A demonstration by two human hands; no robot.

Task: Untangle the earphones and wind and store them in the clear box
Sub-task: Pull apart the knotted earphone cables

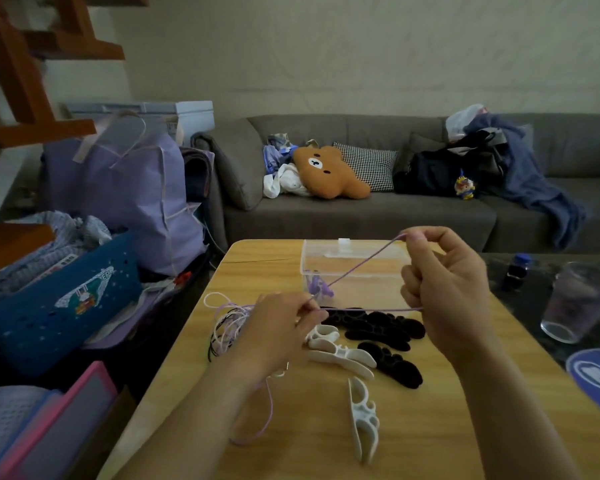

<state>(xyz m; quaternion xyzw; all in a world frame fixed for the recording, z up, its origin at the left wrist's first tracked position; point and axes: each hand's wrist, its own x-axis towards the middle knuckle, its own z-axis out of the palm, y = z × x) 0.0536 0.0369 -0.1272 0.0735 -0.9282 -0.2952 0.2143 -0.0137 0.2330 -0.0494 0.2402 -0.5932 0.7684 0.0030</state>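
I can make out only "EP" on the patch of the blue basket at left; nothing else reads. My left hand pinches the purple earphone cord between thumb and fingertips, and my right hand pinches it up high, other fingers curled. The cord runs taut from lower left to upper right, a second strand lying nearly level to the right palm, above the wooden table and before the clear box. Loose tangled cords trail left.
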